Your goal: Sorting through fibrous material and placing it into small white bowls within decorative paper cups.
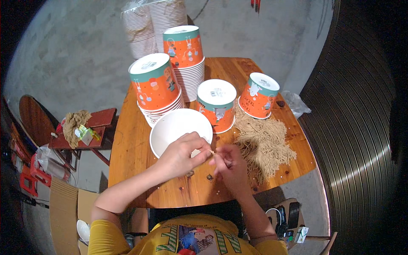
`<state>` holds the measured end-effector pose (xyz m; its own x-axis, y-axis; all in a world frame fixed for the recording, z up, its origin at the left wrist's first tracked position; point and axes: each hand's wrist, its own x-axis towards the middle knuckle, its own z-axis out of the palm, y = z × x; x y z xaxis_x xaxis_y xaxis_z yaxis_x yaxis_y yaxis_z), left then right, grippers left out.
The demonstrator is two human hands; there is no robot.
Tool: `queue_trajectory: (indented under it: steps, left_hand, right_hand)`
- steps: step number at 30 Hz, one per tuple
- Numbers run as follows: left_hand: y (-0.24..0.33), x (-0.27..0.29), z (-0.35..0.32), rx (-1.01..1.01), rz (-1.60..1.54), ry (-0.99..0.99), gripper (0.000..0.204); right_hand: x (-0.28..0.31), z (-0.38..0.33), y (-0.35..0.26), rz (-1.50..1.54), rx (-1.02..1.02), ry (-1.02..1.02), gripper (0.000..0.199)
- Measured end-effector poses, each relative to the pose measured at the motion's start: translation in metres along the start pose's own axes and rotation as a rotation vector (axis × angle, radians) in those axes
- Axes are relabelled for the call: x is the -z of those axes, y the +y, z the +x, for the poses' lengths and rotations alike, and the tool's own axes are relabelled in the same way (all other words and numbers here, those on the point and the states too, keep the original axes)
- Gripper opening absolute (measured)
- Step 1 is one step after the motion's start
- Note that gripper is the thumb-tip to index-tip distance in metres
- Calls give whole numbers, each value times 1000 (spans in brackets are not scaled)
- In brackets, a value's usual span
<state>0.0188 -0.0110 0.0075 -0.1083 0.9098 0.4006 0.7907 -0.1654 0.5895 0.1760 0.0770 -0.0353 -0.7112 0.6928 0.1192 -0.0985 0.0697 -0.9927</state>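
Observation:
In front of my chest, over the wooden table (170,195), my left hand (180,155) and my right hand (230,168) come close together. Both pinch a short piece of pale string (211,151) between thumb and fingertips; its ends are hidden by the fingers. Just beyond my left hand is a paper bucket (176,123), its white inside facing up toward me. To the right of my right hand lies a loose heap of tan string (265,144). An upside-down orange and green paper bucket (216,104) stands behind my hands.
Another upturned bucket (260,95) stands at the right beside the string. Stacked upturned buckets (155,87) and a taller stack (185,49) rise at the back left. Wrapped stacks (155,21) stand behind. A red bench (91,131) with string is left; a ribbed shutter (352,127) lies right.

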Motion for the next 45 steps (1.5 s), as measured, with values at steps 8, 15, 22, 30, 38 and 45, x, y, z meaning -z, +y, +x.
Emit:
queue_trajectory:
  steps: [8, 15, 22, 30, 38, 45]
  left_hand:
    - [4, 5, 1, 102, -139, -72, 11]
    - [6, 3, 0, 100, -117, -31, 9]
    - [5, -2, -3, 18, -78, 37, 10]
    - [7, 0, -3, -29, 12, 45, 9]
    - [10, 1, -2, -133, 190, 54, 10]
    - [12, -1, 0, -193, 280, 58, 11]
  right_hand:
    - [-2, 0, 3, -154, 155, 107, 25]
    - [-6, -6, -4, -167, 291, 116, 30]
    - [-10, -1, 0, 135, 116, 43, 34]
    - [-11, 1, 2, 122, 116, 35, 18]
    - [-9, -1, -4, -122, 111, 55, 10]
    - [-9, -1, -4, 101, 4, -10, 9]
